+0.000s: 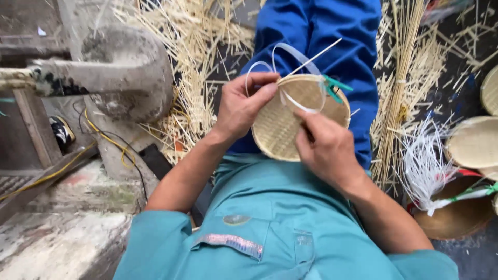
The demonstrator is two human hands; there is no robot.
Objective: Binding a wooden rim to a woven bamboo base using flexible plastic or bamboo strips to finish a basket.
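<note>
Head view: round woven bamboo tray [280, 129] sits tilted over the person's lap, held between both hands. Left hand [241, 106] grips the tray's upper left rim, thumb pressed on the edge. Right hand [327, 150] is closed on the lower right rim, its fingers pinching a pale flat strip [290, 57] that loops up over the rim and back down across the tray's face. A thin bamboo stick [316, 56] juts up and to the right from the rim, and a green clip [334, 87] bites the right edge. The strip's loop lies between the hands, nearer the left thumb. Loose bamboo splints [402, 93] lie on the floor to the right, beside white strips [423, 166] and more finished trays [474, 142].
</note>
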